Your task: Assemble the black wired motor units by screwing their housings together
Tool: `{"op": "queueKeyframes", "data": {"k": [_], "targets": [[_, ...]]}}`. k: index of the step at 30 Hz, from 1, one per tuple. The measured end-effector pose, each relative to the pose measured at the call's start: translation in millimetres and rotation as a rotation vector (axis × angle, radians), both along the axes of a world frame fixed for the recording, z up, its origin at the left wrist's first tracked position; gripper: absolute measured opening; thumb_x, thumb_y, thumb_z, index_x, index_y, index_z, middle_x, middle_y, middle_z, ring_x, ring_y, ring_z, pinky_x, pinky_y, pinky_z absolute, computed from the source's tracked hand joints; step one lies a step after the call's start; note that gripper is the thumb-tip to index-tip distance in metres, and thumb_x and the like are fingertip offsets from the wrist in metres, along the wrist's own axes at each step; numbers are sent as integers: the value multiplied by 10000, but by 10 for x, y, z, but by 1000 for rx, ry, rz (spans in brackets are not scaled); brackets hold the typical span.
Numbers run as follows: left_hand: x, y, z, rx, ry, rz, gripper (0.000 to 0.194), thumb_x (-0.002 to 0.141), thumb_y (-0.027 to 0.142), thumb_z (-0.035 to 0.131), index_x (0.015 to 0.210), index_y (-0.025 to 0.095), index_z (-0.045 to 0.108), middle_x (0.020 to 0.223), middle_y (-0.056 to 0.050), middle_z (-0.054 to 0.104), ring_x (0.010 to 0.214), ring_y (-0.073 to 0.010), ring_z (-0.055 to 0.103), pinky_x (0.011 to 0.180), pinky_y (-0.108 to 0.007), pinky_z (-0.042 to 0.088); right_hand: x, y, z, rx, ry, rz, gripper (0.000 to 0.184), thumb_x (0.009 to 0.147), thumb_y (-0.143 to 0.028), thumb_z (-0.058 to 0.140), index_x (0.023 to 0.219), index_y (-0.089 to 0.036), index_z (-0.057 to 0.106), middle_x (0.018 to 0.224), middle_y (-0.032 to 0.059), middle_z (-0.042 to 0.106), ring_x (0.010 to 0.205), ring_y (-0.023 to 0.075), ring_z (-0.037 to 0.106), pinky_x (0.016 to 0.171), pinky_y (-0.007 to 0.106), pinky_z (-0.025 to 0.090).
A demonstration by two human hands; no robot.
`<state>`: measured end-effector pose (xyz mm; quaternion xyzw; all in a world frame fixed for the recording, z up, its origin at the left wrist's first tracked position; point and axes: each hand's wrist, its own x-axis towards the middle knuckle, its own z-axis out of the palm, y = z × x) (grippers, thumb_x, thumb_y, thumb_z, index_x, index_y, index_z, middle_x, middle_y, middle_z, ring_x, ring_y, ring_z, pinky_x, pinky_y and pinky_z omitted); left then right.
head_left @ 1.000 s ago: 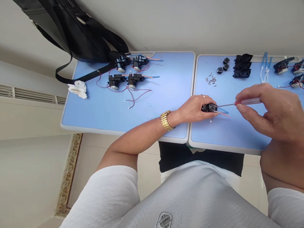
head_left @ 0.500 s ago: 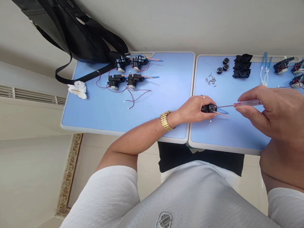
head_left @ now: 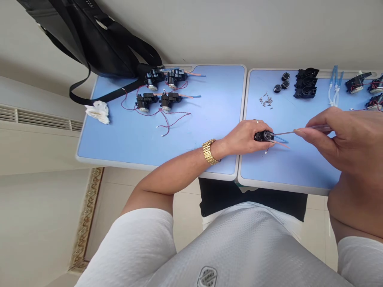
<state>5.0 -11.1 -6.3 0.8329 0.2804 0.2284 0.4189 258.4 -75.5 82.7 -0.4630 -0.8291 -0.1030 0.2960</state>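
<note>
My left hand [head_left: 247,137] is closed around a small black motor unit [head_left: 263,136], holding it just above or against the right blue table. A blue tube [head_left: 281,139] and a pale orange tube [head_left: 282,144] stick out of the unit to the right. My right hand [head_left: 344,139] grips a screwdriver [head_left: 284,132] by its clear handle, mostly covered by the fingers. The screwdriver's thin shaft points left, and its tip meets the right end of the unit. Small loose screws [head_left: 266,100] lie beyond my left hand.
Behind the screws are round black parts [head_left: 285,76], black housings [head_left: 305,83] and white-tied blue tubes [head_left: 335,85]. More motor units [head_left: 357,81] sit far right. Several wired units [head_left: 170,101], a crumpled tissue [head_left: 98,113] and a black bag [head_left: 98,44] occupy the left table [head_left: 125,141].
The fingers of my right hand have shifted on the screwdriver's handle and now cover more of it. My left hand and the motor unit stay almost where they were.
</note>
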Motion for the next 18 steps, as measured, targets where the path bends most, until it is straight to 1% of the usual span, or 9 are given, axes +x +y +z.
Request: {"op": "queueKeyframes", "data": {"k": [2,4,5,6,9,12,15,17,18], "targets": [[0,2,5,-6,1,3,303,981,494,785,1100,217,817,958,-49,813,897,-211,735,868,-344,537,2,6,12,-37,33,74,236,1073,-445,731,915,-272,701,626,-61,690,491,140,583,507,346,336],[0,4,10,-14,2,3,303,974,507,794,1076,222,818,941,-47,810,888,-212,732,871,-348,541,-7,-6,35,-129,83,133,87,1068,-351,713,1086,-277,755,904,-21,836,643,157,729,564,328,431],[1,5,12,-16,1,2,299,973,506,796,1067,224,818,935,-45,809,882,-211,729,873,-349,542,-12,-19,48,-184,94,144,119,1058,-309,705,1161,-280,758,1039,-5,860,741,175,783,613,325,485],[1,6,13,-17,-1,2,295,973,504,796,1064,224,817,936,-44,809,881,-210,727,877,-350,542,-17,-33,60,-199,107,159,138,1046,-284,702,1174,-283,753,1087,-5,861,786,184,802,636,324,512],[1,4,15,-16,-7,4,304,979,513,788,1056,220,815,940,-44,807,882,-207,725,879,-348,538,-16,-71,68,-210,72,110,70,1079,-297,653,1073,-305,722,1001,-37,852,768,186,796,632,331,514],[-1,-1,12,-5,-12,2,298,982,497,783,1064,212,816,933,-44,803,881,-206,727,865,-342,531,6,-60,30,-173,26,41,171,1108,-403,661,978,-298,696,817,-49,813,669,177,751,573,342,433],[0,-4,10,3,-1,1,283,984,478,776,1082,216,818,944,-42,804,882,-205,730,855,-339,533,32,-4,-25,-72,29,17,341,1073,-515,725,850,-267,656,632,-62,717,527,144,641,523,343,342],[3,-2,12,1,10,0,295,986,493,771,1085,219,819,949,-44,806,876,-204,728,848,-337,534,41,24,-41,-46,46,-12,418,1070,-578,707,802,-264,644,577,-66,672,470,134,570,510,347,325],[4,-1,14,0,14,-1,304,988,503,769,1085,219,820,951,-46,806,875,-205,727,843,-336,533,41,26,-37,-62,58,-19,410,1081,-591,679,825,-271,663,591,-64,681,473,138,573,515,347,342]]}}
